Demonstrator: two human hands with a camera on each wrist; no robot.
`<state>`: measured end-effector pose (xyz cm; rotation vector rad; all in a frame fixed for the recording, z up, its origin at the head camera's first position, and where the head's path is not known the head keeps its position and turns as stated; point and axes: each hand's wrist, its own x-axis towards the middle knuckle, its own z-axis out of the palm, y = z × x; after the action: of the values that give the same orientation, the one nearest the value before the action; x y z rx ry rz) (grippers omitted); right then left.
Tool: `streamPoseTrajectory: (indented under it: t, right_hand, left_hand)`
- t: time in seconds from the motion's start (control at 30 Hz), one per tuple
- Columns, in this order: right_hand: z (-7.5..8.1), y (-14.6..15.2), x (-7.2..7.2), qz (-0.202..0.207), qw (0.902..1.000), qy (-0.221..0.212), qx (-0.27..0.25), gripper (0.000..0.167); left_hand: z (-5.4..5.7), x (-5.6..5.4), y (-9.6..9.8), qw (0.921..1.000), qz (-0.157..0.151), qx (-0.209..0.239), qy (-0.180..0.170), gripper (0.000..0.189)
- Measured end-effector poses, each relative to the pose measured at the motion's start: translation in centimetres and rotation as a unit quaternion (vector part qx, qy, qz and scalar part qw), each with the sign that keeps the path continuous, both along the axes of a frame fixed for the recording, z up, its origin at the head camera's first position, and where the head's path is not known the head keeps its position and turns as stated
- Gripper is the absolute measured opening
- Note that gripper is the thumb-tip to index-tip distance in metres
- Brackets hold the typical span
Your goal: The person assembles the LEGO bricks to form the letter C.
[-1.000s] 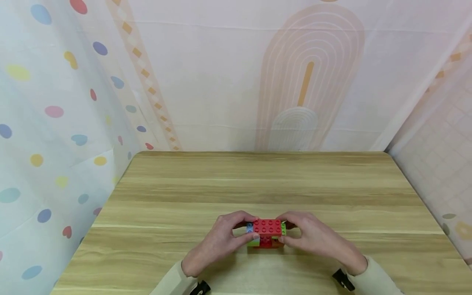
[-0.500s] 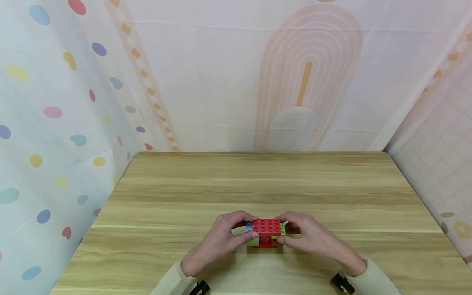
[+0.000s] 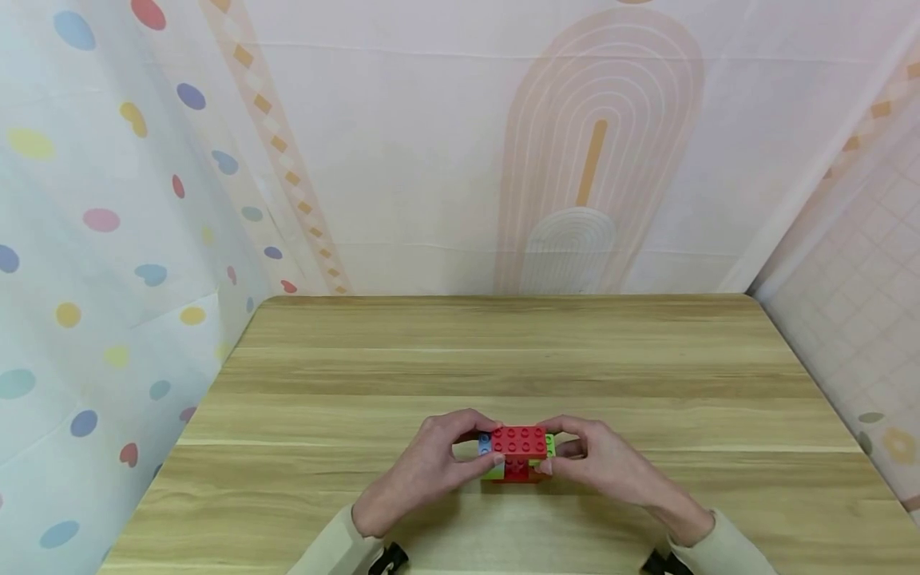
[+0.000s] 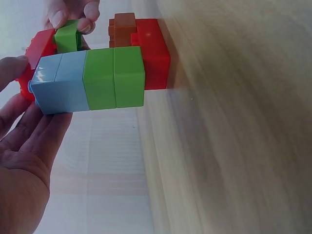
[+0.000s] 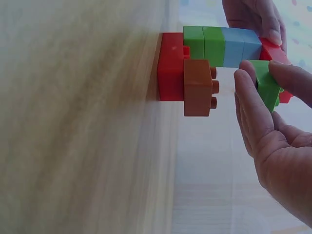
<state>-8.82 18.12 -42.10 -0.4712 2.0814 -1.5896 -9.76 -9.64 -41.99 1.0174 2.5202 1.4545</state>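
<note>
A toy-brick build stands on the table in front of me. Its long red bottom brick (image 5: pixel 170 68) carries a brown brick (image 5: pixel 196 87) at the right end. On the left end rises a column of green bricks (image 4: pixel 114 78) with blue bricks (image 4: pixel 70 80) above. A red top brick (image 3: pixel 520 443) reaches from the blue ones to a green brick (image 5: pixel 268 85) on the right, leaving a gap above the brown brick. My left hand (image 3: pixel 442 455) pinches the red top brick by its left end, thumb in front. The right hand (image 3: pixel 604 459) pinches that right-side green brick.
The wood-grain table (image 3: pixel 503 359) stretches away beyond the hands. A patterned cloth (image 3: pixel 417 160) hangs behind its far edge, with dotted cloth (image 3: pixel 108 319) along the left and another sheet on the right.
The fingers of the right hand have shifted slightly at the green brick. The left hand and the brick build stay almost still.
</note>
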Motion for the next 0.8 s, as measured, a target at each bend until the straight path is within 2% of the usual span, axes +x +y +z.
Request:
streamPoseTrajectory:
  t: [0.3,0.63,0.8]
  right_hand:
    - [-0.12,0.35,0.0,0.013,0.9987,-0.021,-0.044,0.056]
    - [-0.29,0.21,-0.12,0.037,0.997,0.002,-0.068,0.047]
    - [-0.18,0.32,-0.16,0.037,0.9955,-0.009,-0.087,0.047]
  left_hand:
    - [0.27,-0.1,0.06,0.9998,-0.001,-0.017,0.009,0.021]
    - [0.3,0.03,-0.11,0.9993,0.002,-0.03,0.024,0.021]
    - [0.34,-0.09,0.02,0.9993,-0.005,-0.025,0.027,0.021]
